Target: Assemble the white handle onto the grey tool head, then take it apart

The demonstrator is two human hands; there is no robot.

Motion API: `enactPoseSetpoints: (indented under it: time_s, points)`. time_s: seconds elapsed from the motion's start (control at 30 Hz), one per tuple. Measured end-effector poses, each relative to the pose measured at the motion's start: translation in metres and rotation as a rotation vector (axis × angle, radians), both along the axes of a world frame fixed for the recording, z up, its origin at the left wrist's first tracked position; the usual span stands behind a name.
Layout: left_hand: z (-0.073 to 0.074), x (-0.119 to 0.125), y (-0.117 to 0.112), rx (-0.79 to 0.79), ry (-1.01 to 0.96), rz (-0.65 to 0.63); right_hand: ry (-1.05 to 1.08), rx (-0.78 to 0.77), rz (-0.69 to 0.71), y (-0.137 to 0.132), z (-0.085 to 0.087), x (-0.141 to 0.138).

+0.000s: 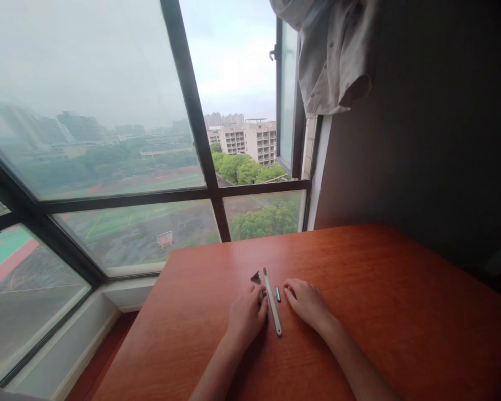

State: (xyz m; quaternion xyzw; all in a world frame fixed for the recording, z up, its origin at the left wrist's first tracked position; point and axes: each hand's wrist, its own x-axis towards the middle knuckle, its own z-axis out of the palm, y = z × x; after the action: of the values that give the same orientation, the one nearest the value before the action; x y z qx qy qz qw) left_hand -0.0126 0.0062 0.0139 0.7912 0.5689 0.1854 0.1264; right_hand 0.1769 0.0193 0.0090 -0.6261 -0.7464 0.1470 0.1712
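My left hand (247, 313) rests on the table with its fingers curled around a black razor (256, 277). The razor's dark head sticks out past the fingertips, and most of its handle is hidden under the hand. Just right of it lies a slim white stick (272, 303) shaped like a toothbrush, with a darker far end and a small hole at the near end. Beside the stick is a small dark-and-green cylinder (278, 293) that looks like a battery. My right hand (304, 299) lies to the right of the cylinder, loosely bent, apart from it and holding nothing visible.
The reddish-brown wooden table (359, 278) reaches to a large framed window (129, 197) at the front and left. One window pane (288, 100) stands ajar. A grey garment (334, 55) hangs at the upper right beside a dark wall (421, 122).
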Motion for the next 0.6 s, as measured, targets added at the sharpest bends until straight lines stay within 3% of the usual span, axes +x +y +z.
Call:
enactPoseSetpoints:
  time_s: [0.6]
  points:
    - [0.002, 0.0, -0.001, 0.001, -0.029, -0.012, -0.005, 0.008, -0.019, -0.009, 0.008, -0.012]
